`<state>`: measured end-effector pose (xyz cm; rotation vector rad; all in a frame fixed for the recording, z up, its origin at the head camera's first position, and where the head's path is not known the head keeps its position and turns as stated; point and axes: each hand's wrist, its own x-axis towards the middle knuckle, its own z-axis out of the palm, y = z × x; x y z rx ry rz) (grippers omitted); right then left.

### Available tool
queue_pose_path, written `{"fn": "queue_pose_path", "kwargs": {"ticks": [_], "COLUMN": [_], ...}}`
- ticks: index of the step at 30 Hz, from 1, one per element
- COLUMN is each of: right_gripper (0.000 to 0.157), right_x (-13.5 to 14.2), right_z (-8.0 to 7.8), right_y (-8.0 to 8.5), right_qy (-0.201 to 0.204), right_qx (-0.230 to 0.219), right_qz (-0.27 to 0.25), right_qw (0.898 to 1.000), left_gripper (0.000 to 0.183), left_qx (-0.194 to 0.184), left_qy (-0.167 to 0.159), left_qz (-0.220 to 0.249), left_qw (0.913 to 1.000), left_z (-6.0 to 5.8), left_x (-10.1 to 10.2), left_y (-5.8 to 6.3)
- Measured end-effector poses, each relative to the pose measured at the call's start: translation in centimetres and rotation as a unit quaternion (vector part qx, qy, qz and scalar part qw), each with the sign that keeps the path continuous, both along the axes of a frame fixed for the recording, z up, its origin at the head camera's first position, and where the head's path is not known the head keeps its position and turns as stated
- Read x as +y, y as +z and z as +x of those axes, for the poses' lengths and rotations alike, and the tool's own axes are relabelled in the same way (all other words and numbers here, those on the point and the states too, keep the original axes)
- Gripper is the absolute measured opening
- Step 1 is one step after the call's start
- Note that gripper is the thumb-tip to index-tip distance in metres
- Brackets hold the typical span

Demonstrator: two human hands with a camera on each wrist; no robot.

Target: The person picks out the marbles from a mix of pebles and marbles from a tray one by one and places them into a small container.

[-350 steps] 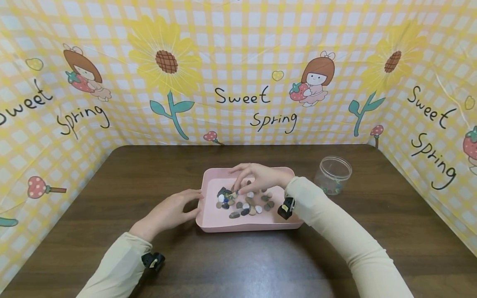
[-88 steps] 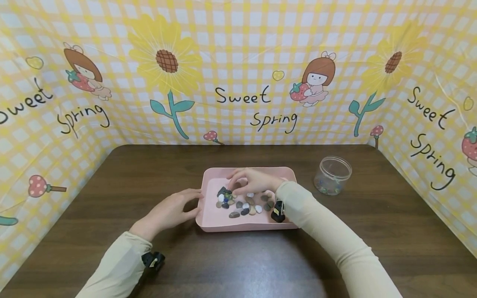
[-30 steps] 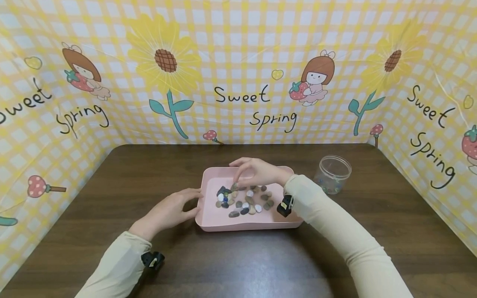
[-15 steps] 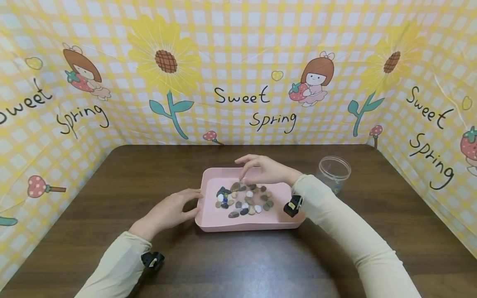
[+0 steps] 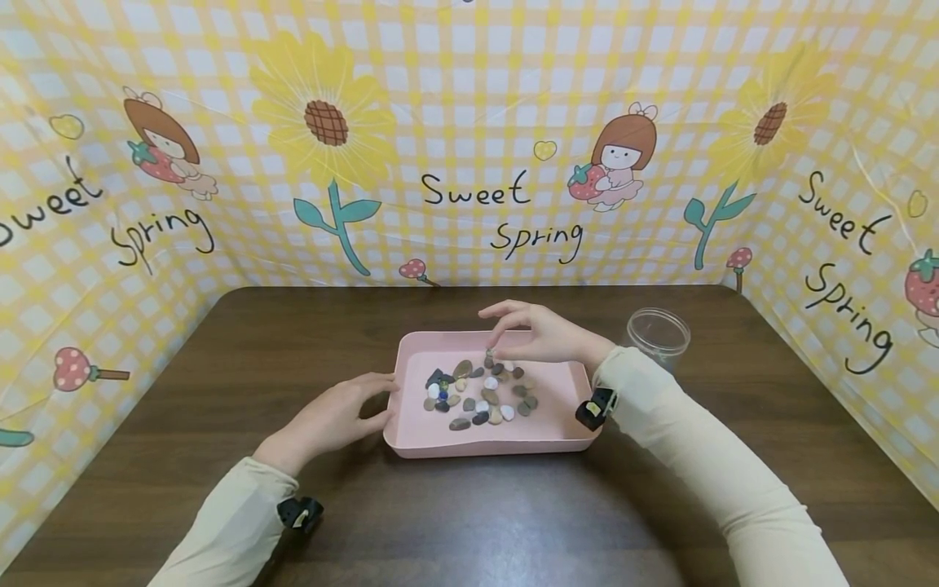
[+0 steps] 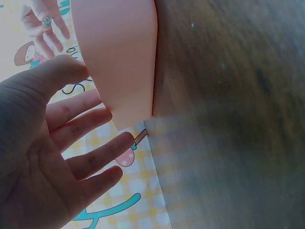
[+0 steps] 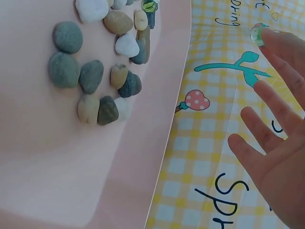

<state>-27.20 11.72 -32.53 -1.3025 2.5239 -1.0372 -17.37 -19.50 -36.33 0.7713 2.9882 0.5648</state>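
A pink tray (image 5: pixel 491 447) on the table holds many pebbles (image 7: pixel 66 70) in grey, white and tan. Among the pebbles at the tray's left lies a blue marble (image 5: pixel 443 395); the right wrist view also has a green-streaked marble (image 7: pixel 149 5) there. Over the tray's far side, my right hand (image 5: pixel 546 333) pinches a clear, greenish marble (image 7: pixel 257 36) between thumb and index finger, other fingers spread. My left hand (image 5: pixel 333 420) rests its fingertips at the tray's left end, thumb and fingers extended along the wall (image 6: pixel 116 62).
Behind the right forearm stands a clear plastic jar (image 5: pixel 658 328), its lower part mostly hidden by the sleeve. A yellow checked cloth (image 5: pixel 469 122) with printed flowers walls in the back and sides of the brown table (image 5: pixel 308 326).
My right hand has lifted from the pebbles at the tray's left with a marble and moved right, toward the jar. The left hand stays at the tray's end.
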Motion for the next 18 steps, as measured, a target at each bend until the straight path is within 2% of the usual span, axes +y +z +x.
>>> {"fn": "queue_pose_path", "kwargs": {"ticks": [18], "right_gripper": [0.009], "right_x": [2.9], "right_z": [0.6], "right_y": [0.9], "right_qy": [-0.036], "right_qx": [0.005], "right_qz": [-0.037], "right_qw": [0.999], "left_gripper": [0.038], "left_qx": [-0.001], "left_qy": [-0.001], "left_qz": [0.000], "left_qw": [1.0000], "left_z": [0.0], "left_x": [0.0], "left_y": [0.1]}}
